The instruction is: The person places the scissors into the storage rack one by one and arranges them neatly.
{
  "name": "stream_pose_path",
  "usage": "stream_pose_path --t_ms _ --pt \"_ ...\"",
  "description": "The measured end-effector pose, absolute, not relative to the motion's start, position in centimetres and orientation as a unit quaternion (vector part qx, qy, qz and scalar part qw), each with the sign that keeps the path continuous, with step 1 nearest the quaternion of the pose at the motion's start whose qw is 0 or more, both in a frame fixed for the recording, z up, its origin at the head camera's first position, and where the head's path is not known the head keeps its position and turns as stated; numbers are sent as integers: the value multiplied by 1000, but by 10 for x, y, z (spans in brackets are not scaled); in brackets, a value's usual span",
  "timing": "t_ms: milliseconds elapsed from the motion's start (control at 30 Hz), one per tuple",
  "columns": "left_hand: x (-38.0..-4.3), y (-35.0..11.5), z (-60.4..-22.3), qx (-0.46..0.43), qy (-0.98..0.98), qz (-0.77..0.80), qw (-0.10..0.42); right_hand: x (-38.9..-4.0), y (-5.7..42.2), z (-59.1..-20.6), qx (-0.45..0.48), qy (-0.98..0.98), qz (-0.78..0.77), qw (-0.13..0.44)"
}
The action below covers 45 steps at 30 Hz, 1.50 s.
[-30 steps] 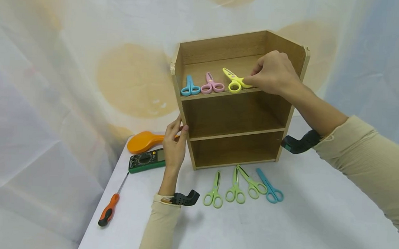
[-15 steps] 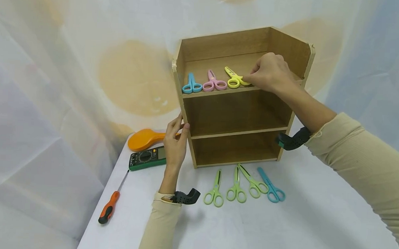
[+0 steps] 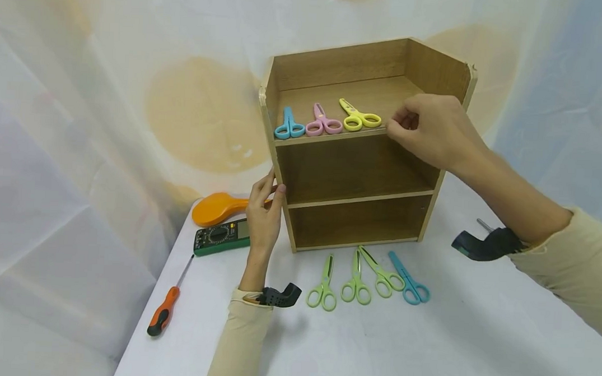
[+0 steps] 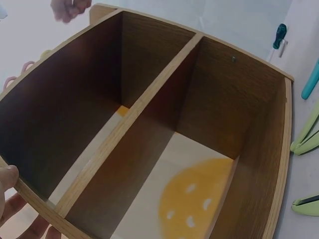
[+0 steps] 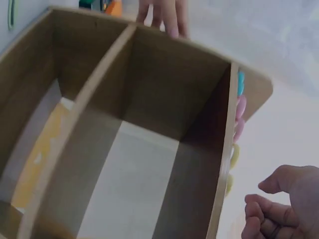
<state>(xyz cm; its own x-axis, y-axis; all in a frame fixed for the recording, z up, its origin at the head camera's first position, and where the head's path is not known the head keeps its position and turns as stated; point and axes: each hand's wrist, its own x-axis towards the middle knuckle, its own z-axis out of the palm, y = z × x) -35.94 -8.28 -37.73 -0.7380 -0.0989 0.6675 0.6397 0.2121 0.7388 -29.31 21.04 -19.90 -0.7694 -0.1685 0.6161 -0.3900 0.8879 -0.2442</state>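
Yellow scissors (image 3: 357,116) lie on the top deck of a wooden shelf (image 3: 356,200), beside pink scissors (image 3: 323,121) and blue scissors (image 3: 290,124). Just right of the yellow pair is my right hand (image 3: 434,129), holding nothing. Its fingers bend loosely and the thumb stands apart from them in the right wrist view. My left hand (image 3: 264,220) rests on the shelf's left side, thumb at the front edge and fingers along the outer panel; the head view partly hides those fingertips. In front of the shelf lie several green scissors (image 3: 356,280) and another blue pair (image 3: 409,279).
Left of the shelf lie an orange paddle-shaped object (image 3: 219,208), a green multimeter (image 3: 221,238) and an orange-black screwdriver (image 3: 164,314). Another screwdriver (image 4: 280,37), with a dark green handle, lies past the shelf's right side. Both lower compartments face forward.
My right hand has let go of the yellow scissors and moved off to the right. The yellow pair stays on the top deck. My left hand keeps its place on the shelf.
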Motion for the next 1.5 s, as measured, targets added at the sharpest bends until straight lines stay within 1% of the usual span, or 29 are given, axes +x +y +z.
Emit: stream_pose_path --t_ms 100,233,300,500,700,767,900,1067,1267,1333,1500 --pt "-363 -86 -380 -197 -713 -599 307 -276 215 -212 188 -913 180 314" --pt "-365 -89 -380 -200 -712 -600 305 -256 221 -232 208 -913 181 299" --pt "-364 -89 -381 -193 -716 -598 304 -249 224 -243 213 -915 184 290" --pt "-363 -90 -380 -180 -724 -593 303 -234 231 -281 235 -911 178 287" --pt "-342 -86 -361 -181 -726 -591 302 -225 235 -320 231 -918 193 259" --pt "-334 -84 -355 -178 -728 -591 299 -222 238 -334 230 -920 200 245" --pt "-331 -83 -353 -173 -732 -588 299 -218 244 -364 226 -928 206 214" --pt "-331 -83 -352 -174 -730 -589 301 -215 252 -397 191 -946 211 154" --pt "-331 -84 -352 -175 -726 -591 304 -218 258 -427 152 -960 221 80" --pt "-331 -84 -352 -175 -728 -589 304 -220 260 -435 144 -963 216 68" --pt "-330 -85 -353 -174 -730 -589 300 -222 266 -451 130 -971 193 64"
